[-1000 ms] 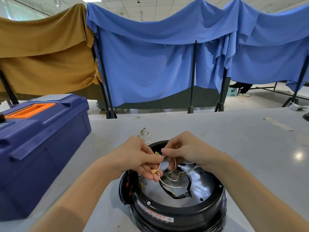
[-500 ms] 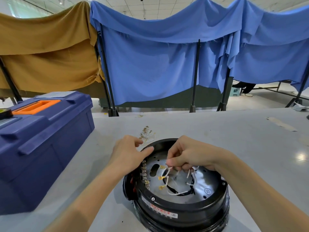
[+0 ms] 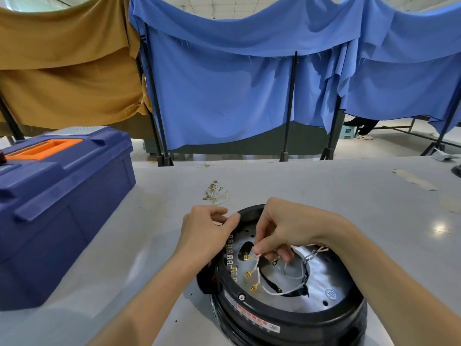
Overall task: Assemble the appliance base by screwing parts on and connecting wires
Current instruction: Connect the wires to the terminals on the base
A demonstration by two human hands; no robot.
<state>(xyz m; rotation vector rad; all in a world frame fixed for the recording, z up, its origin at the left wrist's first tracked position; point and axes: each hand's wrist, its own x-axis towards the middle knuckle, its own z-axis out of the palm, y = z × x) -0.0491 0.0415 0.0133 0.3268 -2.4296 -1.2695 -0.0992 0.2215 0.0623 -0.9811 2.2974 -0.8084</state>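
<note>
- Appliance base (image 3: 326, 275): round, glossy black plastic shell w/ dull grey metal plate inside; sits on table (image 3: 324, 191) at bottom centre, underside up, red-and-white label on near rim
- Right hand (image 3: 287, 228): over centre of base; thumb & index tips pinched on 1 thin white wire (image 3: 277, 293), just beside a brass terminal; other fingers curled under
- Brass spade terminals (image 3: 249, 273): 3 seen, small, flat, shiny, hanging on wire ends above plate; 1 dark ring terminal (image 3: 274, 262) near them
- Left hand (image 3: 207, 233): at base's left-far rim, fingers loosely curled, nothing seen in them; thumb tip over rim, contact unclear
- Spare wire bundle (image 3: 215, 193): white leads w/ brass ends, loose on table beyond left hand
- Toolbox (image 3: 62, 196): dark-blue moulded plastic, orange handle, lid down, left of base
- Backdrop: blue cloth (image 3: 237, 96) & tan cloth (image 3: 69, 71) draped over black poles
</note>
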